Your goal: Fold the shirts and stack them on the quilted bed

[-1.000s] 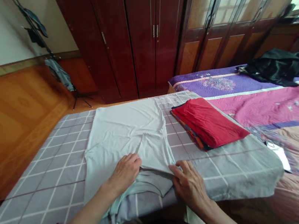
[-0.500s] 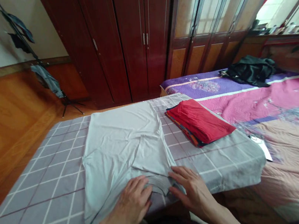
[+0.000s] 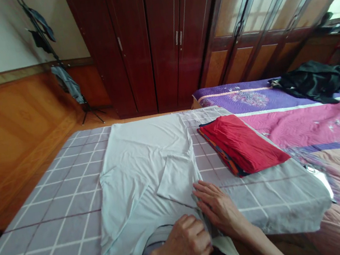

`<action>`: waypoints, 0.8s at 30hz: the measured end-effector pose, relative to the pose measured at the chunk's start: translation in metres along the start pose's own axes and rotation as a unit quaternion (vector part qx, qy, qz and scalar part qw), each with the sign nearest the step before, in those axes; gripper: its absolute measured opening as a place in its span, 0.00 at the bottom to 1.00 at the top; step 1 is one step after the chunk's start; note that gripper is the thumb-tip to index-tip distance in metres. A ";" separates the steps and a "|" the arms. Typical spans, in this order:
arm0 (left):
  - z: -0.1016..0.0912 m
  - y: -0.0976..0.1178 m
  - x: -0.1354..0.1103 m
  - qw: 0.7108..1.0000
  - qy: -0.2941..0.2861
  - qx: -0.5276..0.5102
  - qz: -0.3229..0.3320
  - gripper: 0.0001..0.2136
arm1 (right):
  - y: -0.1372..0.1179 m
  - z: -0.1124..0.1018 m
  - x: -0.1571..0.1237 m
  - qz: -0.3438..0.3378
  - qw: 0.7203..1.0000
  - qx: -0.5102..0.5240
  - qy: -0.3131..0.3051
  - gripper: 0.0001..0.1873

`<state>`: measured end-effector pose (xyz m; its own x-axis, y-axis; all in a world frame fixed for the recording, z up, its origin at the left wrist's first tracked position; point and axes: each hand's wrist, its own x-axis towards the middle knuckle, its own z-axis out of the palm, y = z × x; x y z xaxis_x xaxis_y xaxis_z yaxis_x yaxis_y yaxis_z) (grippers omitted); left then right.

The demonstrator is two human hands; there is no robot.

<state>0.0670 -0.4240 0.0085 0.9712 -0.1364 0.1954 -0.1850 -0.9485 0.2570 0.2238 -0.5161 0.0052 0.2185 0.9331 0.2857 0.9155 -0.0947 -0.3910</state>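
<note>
A pale grey-white T-shirt [image 3: 140, 166] lies flat on a grey checked sheet [image 3: 56, 204], its right sleeve folded inward. My left hand [image 3: 184, 246] is curled at the shirt's near edge by the collar, fingers closed on the fabric. My right hand [image 3: 217, 208] rests beside it on the shirt's right near edge, fingers stretched out and pressing the cloth. The two hands almost touch.
A folded red garment [image 3: 242, 142] on a small stack lies right of the shirt. Beyond are a pink and purple quilt [image 3: 309, 119] and a black garment [image 3: 316, 80]. Dark wooden wardrobes [image 3: 150, 41] stand behind, and a stand [image 3: 59, 67] with hanging clothes at the left wall.
My left hand slid from the middle of the shirt to its near right edge and closed on the fabric. The right hand stayed at that corner. The collar area now lies flatter.
</note>
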 end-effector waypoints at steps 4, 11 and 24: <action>-0.019 -0.003 -0.013 0.997 -0.029 -0.071 -0.014 0.08 | 0.002 0.004 0.000 -0.019 0.998 -0.035 -0.053 0.18; -0.049 -0.028 -0.104 0.976 0.021 0.008 -0.215 0.22 | 0.010 -0.017 -0.025 -0.098 0.987 -0.037 -0.124 0.27; -0.049 -0.040 -0.163 0.952 0.057 0.141 -0.267 0.26 | 0.038 0.012 -0.029 -0.211 0.974 -0.073 -0.045 0.27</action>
<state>-0.0915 -0.3498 0.0124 0.8895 0.4040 0.2133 0.3944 -0.9147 0.0880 0.2486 -0.5424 -0.0280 -0.2119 0.9258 0.3131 0.9571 0.2614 -0.1253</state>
